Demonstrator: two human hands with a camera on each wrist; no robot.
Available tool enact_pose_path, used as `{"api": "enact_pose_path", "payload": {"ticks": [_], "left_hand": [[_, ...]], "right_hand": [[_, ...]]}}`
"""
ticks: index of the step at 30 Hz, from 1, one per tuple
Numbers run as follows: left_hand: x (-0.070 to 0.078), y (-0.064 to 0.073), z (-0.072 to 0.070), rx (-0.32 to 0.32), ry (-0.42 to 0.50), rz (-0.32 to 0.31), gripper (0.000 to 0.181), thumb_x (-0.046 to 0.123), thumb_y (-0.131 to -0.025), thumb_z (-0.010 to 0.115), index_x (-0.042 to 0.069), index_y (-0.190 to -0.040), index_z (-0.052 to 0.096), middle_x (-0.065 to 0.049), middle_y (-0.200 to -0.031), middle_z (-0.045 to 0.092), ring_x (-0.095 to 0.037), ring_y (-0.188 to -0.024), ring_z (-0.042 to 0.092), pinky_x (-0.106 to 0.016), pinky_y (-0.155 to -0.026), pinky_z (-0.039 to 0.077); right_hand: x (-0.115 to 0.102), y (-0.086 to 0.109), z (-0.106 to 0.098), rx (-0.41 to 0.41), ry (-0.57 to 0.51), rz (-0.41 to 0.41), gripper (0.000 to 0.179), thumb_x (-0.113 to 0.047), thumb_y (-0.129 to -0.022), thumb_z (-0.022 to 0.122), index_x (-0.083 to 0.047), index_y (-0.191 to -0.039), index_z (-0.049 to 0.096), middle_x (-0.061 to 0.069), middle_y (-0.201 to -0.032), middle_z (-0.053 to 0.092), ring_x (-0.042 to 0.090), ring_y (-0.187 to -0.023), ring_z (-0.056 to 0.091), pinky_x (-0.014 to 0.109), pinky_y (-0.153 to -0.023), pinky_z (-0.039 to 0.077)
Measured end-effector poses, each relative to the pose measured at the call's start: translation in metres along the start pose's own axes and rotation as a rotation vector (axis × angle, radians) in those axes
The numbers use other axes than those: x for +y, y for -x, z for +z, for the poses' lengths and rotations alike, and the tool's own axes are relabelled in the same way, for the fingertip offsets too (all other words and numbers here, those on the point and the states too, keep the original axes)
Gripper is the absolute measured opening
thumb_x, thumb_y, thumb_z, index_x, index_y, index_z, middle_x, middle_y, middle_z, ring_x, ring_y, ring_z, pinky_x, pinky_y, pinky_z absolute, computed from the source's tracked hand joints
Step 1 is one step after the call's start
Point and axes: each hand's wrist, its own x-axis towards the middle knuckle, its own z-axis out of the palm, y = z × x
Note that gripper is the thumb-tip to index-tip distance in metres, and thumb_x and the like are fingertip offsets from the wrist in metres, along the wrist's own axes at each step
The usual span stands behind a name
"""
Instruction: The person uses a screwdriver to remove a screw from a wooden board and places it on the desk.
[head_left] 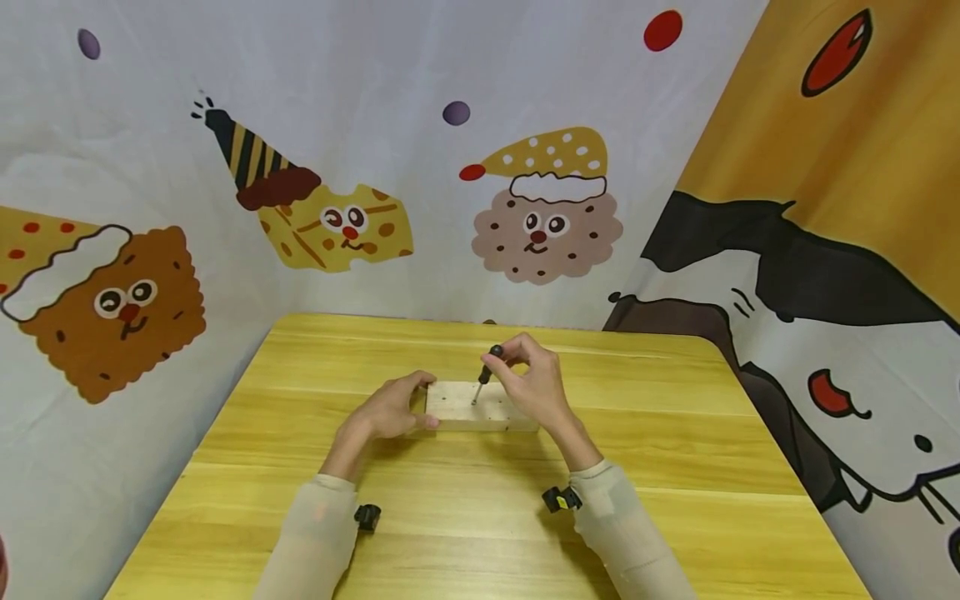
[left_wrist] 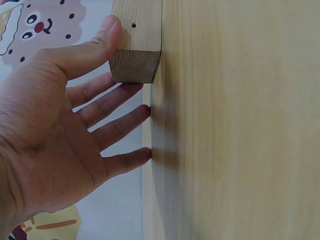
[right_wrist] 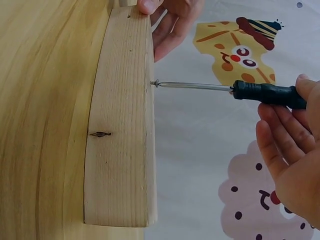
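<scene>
A pale wooden block (head_left: 454, 410) lies on the table, longer side across the person. My left hand (head_left: 385, 410) steadies its left end, thumb at the near corner and fingers at the far side; in the left wrist view, the thumb presses one face of the block (left_wrist: 142, 37) and the lower fingers reach toward the tabletop. My right hand (head_left: 537, 385) pinches the black handle of a screwdriver (head_left: 486, 371) over the block. The right wrist view shows the screwdriver's (right_wrist: 197, 86) tip at the head of a small screw (right_wrist: 154, 83) standing partly out of the top face.
The yellow wood-grain table (head_left: 450, 517) ends at a cartoon-printed curtain (head_left: 420, 50) behind and at both sides. Several small dark holes or marks dot the block. Black camera mounts (head_left: 367, 517) are on both wrists.
</scene>
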Motion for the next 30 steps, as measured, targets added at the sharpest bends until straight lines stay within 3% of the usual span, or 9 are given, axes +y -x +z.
{"api": "enact_pose_path", "payload": {"ticks": [15,21,30], "left_hand": [[0.0009,-0.0014,-0.0012,0.002,-0.002,0.01,0.08,0.035,-0.087,0.084,0.016,-0.155,0.045,-0.012,-0.155,0.053,-0.036,-0.146,0.049,-0.059,-0.12,0.041],[-0.0004,-0.0015,-0.0009,0.002,-0.005,0.014,0.081,0.036,-0.087,0.084,0.015,-0.155,0.045,-0.013,-0.154,0.053,-0.037,-0.144,0.049,-0.059,-0.119,0.042],[0.0002,-0.0009,-0.0013,-0.006,0.0,0.014,0.082,0.035,-0.088,0.084,0.015,-0.156,0.044,-0.013,-0.155,0.053,-0.037,-0.145,0.049,-0.058,-0.12,0.041]], "right_hand": [[0.0011,0.0016,-0.0032,-0.042,0.015,0.008,0.013,-0.021,-0.094,0.078,-0.015,-0.1,0.067,0.0,-0.087,0.076,0.013,-0.076,0.071,0.033,-0.07,0.061],[0.0021,0.0021,-0.0023,-0.04,0.022,0.006,0.015,-0.022,-0.093,0.079,-0.016,-0.098,0.067,-0.001,-0.084,0.076,0.014,-0.075,0.07,0.04,-0.069,0.061],[-0.0024,-0.0006,-0.0078,-0.125,0.046,-0.017,0.012,-0.021,-0.098,0.074,-0.015,-0.105,0.067,-0.001,-0.091,0.075,0.014,-0.083,0.071,0.029,-0.072,0.059]]}}
